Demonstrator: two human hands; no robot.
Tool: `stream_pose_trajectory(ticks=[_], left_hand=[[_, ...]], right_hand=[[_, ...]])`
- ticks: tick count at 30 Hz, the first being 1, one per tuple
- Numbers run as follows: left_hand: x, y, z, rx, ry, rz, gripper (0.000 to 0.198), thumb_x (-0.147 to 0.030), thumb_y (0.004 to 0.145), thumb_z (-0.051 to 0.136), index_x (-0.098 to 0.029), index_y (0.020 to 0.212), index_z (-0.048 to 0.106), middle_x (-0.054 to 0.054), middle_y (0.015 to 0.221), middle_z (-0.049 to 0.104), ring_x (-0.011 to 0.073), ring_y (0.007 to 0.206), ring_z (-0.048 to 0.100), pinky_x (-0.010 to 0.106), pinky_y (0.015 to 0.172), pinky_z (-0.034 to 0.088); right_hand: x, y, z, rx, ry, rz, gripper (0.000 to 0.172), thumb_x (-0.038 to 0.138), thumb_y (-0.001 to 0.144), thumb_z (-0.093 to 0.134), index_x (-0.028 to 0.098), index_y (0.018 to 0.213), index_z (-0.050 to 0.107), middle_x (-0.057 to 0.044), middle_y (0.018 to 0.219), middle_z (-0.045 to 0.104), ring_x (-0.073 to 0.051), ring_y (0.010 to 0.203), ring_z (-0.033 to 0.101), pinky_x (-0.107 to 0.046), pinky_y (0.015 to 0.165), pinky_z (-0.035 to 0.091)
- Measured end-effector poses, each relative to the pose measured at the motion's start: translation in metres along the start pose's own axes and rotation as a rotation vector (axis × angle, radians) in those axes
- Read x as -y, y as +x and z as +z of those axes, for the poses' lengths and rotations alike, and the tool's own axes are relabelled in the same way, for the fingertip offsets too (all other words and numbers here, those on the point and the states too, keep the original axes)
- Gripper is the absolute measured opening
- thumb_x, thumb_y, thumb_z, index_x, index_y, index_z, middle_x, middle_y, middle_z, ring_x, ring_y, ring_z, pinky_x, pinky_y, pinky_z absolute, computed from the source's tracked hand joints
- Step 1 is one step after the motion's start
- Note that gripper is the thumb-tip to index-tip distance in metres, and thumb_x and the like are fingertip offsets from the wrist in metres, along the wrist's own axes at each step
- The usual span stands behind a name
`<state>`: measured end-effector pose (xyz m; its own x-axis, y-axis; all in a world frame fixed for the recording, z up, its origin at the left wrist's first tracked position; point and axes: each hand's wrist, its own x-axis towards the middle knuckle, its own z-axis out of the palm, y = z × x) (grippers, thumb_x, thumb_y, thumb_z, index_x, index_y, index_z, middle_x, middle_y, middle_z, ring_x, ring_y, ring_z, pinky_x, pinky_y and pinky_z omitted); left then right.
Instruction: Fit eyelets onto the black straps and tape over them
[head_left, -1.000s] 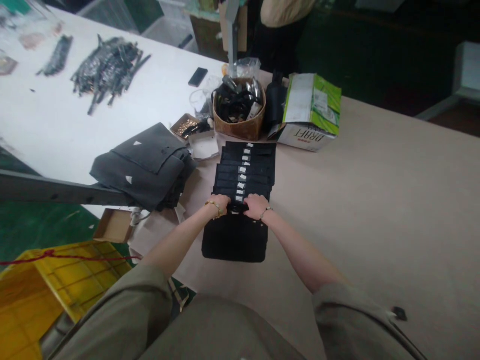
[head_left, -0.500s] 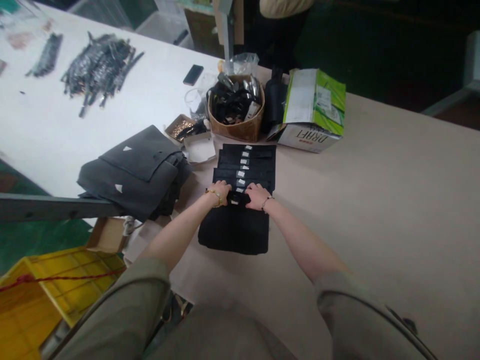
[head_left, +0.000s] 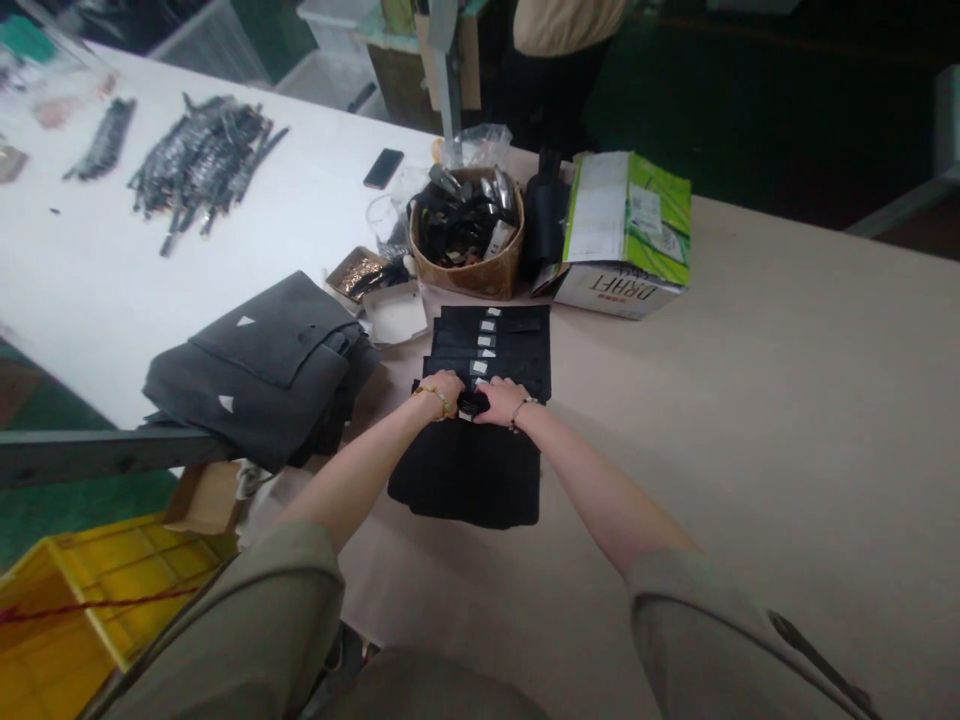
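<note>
A row of overlapping black fabric pieces (head_left: 517,340), with small white labels down the middle, lies on the table in front of me. The nearest piece is a broad black flap (head_left: 472,475). My left hand (head_left: 444,388) has its fingers bent and closed at the top edge of this flap. Opposite it, my right hand (head_left: 501,401) curls its fingers around the same edge. Between the two hands sits a small dark part (head_left: 471,404), perhaps a fold or strap, with a white label below it. The fingertips are partly hidden against the black cloth.
Behind the pieces stand a cardboard box of dark and metal parts (head_left: 514,262) and a green-white carton (head_left: 600,290). Grey cut fabric (head_left: 262,345) is stacked at left, beside a white tray (head_left: 397,315). A phone (head_left: 383,168) and bundled strips (head_left: 202,160) lie farther back; a yellow crate (head_left: 142,560) stands below.
My hands have drawn closer together over the black fabric, the right one moving left. The whole view has tilted slightly, so the table things appear lower.
</note>
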<state>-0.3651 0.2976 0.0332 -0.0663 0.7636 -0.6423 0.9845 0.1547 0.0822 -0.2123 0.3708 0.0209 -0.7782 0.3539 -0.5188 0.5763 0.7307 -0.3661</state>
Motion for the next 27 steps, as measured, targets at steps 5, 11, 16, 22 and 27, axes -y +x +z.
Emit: stream_pose_trajectory(ticks=[5,11,16,22,27], left_hand=[[-0.006,-0.008,0.010,-0.032,0.033,-0.044,0.056,-0.028,0.070,0.078,-0.018,0.122,0.060,0.016,0.121,0.060,0.0281,0.111,0.061,0.037,0.094,0.052],[-0.002,-0.002,-0.007,0.149,0.047,-0.014,0.056,-0.030,0.062,0.082,-0.026,0.115,0.065,0.010,0.116,0.067,0.0294,0.111,0.063,0.039,0.093,0.053],[0.002,0.005,-0.023,-0.031,0.052,0.005,0.054,-0.029,0.068,0.076,-0.023,0.120,0.061,0.012,0.128,0.059,0.0272,0.116,0.060,0.036,0.097,0.051],[-0.005,0.002,-0.020,0.167,0.111,0.178,0.046,-0.020,0.063,0.077,-0.024,0.108,0.067,0.008,0.121,0.063,0.0278,0.113,0.061,0.036,0.096,0.051],[-0.010,0.008,-0.031,0.011,0.091,0.155,0.053,-0.022,0.068,0.076,-0.019,0.119,0.061,0.012,0.122,0.061,0.0248,0.107,0.063,0.032,0.094,0.050]], right_hand=[[-0.002,-0.004,-0.006,-0.093,-0.005,-0.050,0.065,0.062,0.067,0.075,0.028,0.121,0.062,-0.012,0.128,0.054,-0.034,0.116,0.052,-0.043,0.090,0.048],[-0.027,0.005,-0.020,-0.229,0.107,0.135,0.037,0.052,0.096,0.045,0.029,0.116,0.064,-0.009,0.126,0.056,-0.030,0.116,0.053,-0.044,0.093,0.046],[-0.030,0.016,-0.016,-0.188,0.086,0.202,0.024,0.040,0.086,0.064,0.029,0.106,0.067,-0.008,0.123,0.056,-0.030,0.113,0.056,-0.041,0.090,0.047],[-0.019,-0.015,0.013,-0.161,0.138,0.204,0.037,0.047,0.093,0.050,0.022,0.119,0.060,-0.013,0.121,0.062,-0.029,0.104,0.064,-0.041,0.087,0.049],[-0.019,-0.025,0.016,-0.082,0.290,0.269,0.044,0.051,0.099,0.035,0.023,0.108,0.066,-0.011,0.116,0.069,-0.028,0.107,0.065,-0.039,0.086,0.049]])
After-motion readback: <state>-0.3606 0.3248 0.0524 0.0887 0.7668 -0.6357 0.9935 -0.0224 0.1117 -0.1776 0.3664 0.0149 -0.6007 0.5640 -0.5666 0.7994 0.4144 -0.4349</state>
